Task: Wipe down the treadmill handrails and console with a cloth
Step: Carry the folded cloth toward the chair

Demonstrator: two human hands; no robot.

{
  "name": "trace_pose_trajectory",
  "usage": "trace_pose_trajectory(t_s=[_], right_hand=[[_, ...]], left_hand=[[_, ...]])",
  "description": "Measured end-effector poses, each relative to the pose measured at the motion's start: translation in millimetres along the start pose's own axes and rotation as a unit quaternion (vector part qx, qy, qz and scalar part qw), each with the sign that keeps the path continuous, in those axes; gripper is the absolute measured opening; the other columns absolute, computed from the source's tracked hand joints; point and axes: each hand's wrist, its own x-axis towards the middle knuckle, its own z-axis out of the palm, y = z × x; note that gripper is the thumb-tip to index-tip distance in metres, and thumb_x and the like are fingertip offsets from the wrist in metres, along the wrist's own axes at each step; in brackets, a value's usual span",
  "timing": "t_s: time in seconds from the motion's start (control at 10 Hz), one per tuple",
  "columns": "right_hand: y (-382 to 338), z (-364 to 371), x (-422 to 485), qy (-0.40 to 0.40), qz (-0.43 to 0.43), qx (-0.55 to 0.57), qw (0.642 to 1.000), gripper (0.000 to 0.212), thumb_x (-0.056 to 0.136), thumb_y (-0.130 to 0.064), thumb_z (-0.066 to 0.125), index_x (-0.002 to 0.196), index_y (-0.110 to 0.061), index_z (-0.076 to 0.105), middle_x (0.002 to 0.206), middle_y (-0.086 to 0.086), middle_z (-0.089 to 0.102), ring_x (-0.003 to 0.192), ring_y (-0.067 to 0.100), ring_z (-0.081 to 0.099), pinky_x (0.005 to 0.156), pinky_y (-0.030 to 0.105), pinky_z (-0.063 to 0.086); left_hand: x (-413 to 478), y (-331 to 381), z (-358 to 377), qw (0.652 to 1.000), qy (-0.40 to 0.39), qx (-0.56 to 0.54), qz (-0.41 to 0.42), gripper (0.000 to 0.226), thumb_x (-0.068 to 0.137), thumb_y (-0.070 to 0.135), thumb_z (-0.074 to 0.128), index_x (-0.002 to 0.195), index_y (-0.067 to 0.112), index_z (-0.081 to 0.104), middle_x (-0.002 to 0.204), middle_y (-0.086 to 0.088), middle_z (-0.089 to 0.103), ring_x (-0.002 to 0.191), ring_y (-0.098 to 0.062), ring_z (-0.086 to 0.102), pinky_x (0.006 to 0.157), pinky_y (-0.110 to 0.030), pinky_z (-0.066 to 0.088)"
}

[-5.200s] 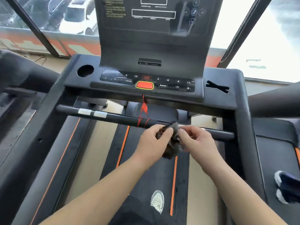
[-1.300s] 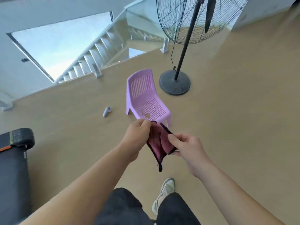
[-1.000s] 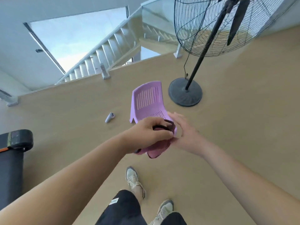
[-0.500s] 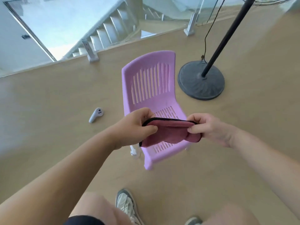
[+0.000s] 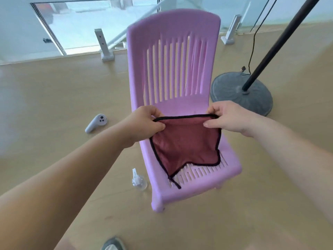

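I see both hands out in front of me, holding the cloth [image 5: 185, 141] by its top edge over a chair [image 5: 173, 56]. My left hand [image 5: 144, 123] pinches the upper left corner between thumb and curled fingers. My right hand [image 5: 228, 118] pinches the upper right corner the same way, thumb underneath. The cloth is a soft, thin maroon fabric with a black stitched border. Its top edge sags slightly between the two grips, and the rest drapes down in loose folds onto the seat. One pointed corner trails toward the seat's front edge.

The chair is moulded lilac plastic, smooth and matte, with long vertical slots in its rounded backrest and shorter slots across the seat. The cloth hides most of the seat. I make out one front leg and only a stub of another.

The floor [image 5: 54, 91] is a smooth tan surface. A small clear spray bottle [image 5: 138, 181] with a white nozzle stands on it just beside the chair's left side. It is blurred, and I cannot tell how full it is. A white handheld controller [image 5: 96, 122] lies further left. On the right, a round dark metal base [image 5: 234, 91] carries a black pole [image 5: 281, 42], cut off by the top edge, with a thin black cable [image 5: 251, 51] hanging near it. Short metal posts [image 5: 104, 46] clamp glass panels behind the chair. A grey shoe tip [image 5: 112, 245] is cropped by the bottom edge.
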Motion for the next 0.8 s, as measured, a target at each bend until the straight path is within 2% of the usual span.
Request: trace_pose_trajectory(t_s=[0.1,0.2,0.3,0.4,0.5,0.6,0.7,0.8], right_hand=[[8.7,19.8,15.0,0.093,-0.051,-0.088,0.99,0.025,0.074,-0.003,0.082,0.077,-0.02,0.064,0.077,0.002,0.071,0.069,0.017,0.062,0.071,0.032,0.05],[19.8,33.2,16.2,0.134,-0.101,-0.165,0.972,0.024,0.074,-0.002,0.076,0.078,-0.022,0.062,0.072,-0.009,0.062,0.072,0.02,0.06,0.066,0.03,0.046],[44.6,48.1,7.7,0.104,-0.135,-0.189,0.967,0.025,0.074,0.003,0.062,0.081,-0.021,0.064,0.074,-0.008,0.062,0.076,0.022,0.061,0.066,0.03,0.048],[70.8,60.4,-7.0,0.034,-0.167,-0.248,0.954,0.025,0.073,0.001,0.059,0.085,-0.019,0.065,0.096,-0.002,0.067,0.098,0.028,0.063,0.084,0.037,0.052],[94.1,71.0,-19.0,0.0,-0.158,-0.308,0.938,0.02,0.087,-0.025,0.066,0.105,-0.021,0.074,0.147,-0.002,0.055,0.146,0.021,0.04,0.118,0.031,0.03],[98.2,76.5,-26.3,0.019,-0.149,-0.299,0.942,0.036,0.091,-0.047,0.052,0.106,-0.025,0.076,0.155,0.0,0.048,0.151,0.016,0.031,0.124,0.04,0.022],[88.0,71.9,-30.8,0.061,-0.165,-0.279,0.944,0.026,0.093,-0.041,0.058,0.098,-0.025,0.078,0.148,0.0,0.057,0.144,0.017,0.043,0.117,0.039,0.033],[49.5,60.4,-36.7,0.124,-0.18,-0.191,0.957,0.014,0.093,-0.038,0.064,0.093,-0.028,0.074,0.118,-0.011,0.069,0.116,0.011,0.061,0.094,0.035,0.051]], left_hand=[[8.8,-10.1,11.2,0.995,0.056,0.076,0.036,0.022,0.089,0.005,0.06,0.088,0.024,0.071,0.088,0.001,0.074,0.079,-0.017,0.067,0.065,-0.022,0.053],[8.7,-20.9,19.0,0.986,0.08,0.138,0.052,0.033,0.086,0.004,0.054,0.095,0.027,0.076,0.088,0.006,0.074,0.084,-0.018,0.068,0.072,-0.026,0.054],[-2.9,-33.7,28.9,0.973,0.074,0.204,0.084,0.036,0.087,0.005,0.056,0.101,0.028,0.08,0.091,0.009,0.075,0.082,-0.015,0.068,0.07,-0.026,0.054],[-18.2,-48.7,35.1,0.955,-0.009,0.279,0.099,0.034,0.089,0.012,0.061,0.11,0.032,0.079,0.117,0.012,0.074,0.107,-0.015,0.068,0.093,-0.033,0.056],[-30.2,-56.0,46.1,0.883,-0.144,0.439,0.087,0.043,0.095,0.034,0.059,0.138,0.037,0.061,0.162,0.008,0.037,0.151,-0.016,0.03,0.114,-0.039,0.041],[-44.6,-54.3,62.8,0.828,-0.19,0.523,0.077,0.056,0.103,0.046,0.044,0.155,0.026,0.038,0.171,-0.001,0.012,0.158,-0.021,0.004,0.124,-0.044,0.026],[-56.2,-44.6,64.0,0.854,-0.161,0.489,0.071,0.048,0.104,0.039,0.047,0.148,0.021,0.045,0.164,-0.003,0.027,0.152,-0.024,0.021,0.119,-0.043,0.032],[-58.4,-33.9,59.4,0.926,-0.059,0.359,0.105,0.036,0.102,0.033,0.053,0.134,0.019,0.058,0.14,0.001,0.052,0.127,-0.019,0.05,0.103,-0.039,0.046]])
